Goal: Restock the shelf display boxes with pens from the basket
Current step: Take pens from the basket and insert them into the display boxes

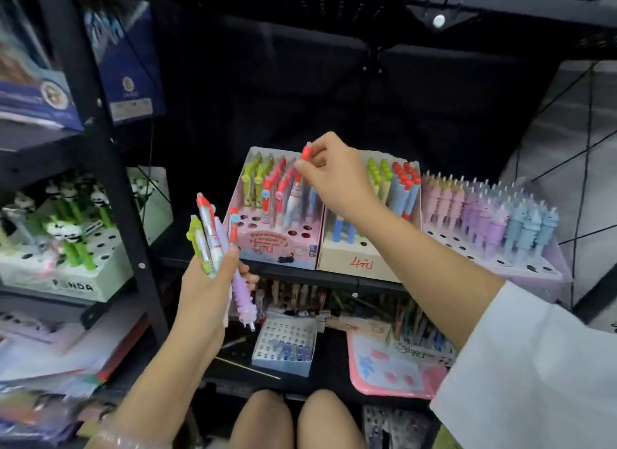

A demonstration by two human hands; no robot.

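**One pen at the pink box, four in reserve**

The right hand [334, 173] has its grip pinched on one red-capped pen [298, 184] over the pink display box [277, 245]. At 8 o'clock, the left hand [203, 295] clasps four pens [213, 238].

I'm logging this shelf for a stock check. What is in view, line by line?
Pink cardboard display box: one, middle shelf, green and red pens, empty holes in front.
Beige cardboard display box: one, right of the pink box, blue, green and red pens.
Lilac display tray: one, far right, pastel pens in rows.
White panda pen box: one, left shelf.
Small grey perforated box: one, lower shelf.
Red-capped white pen: one, over the pink box.
Bundle of mixed pens: several, red, green, lilac.
Left hand: grips the bundle.
Right hand: pinches the red-capped pen.
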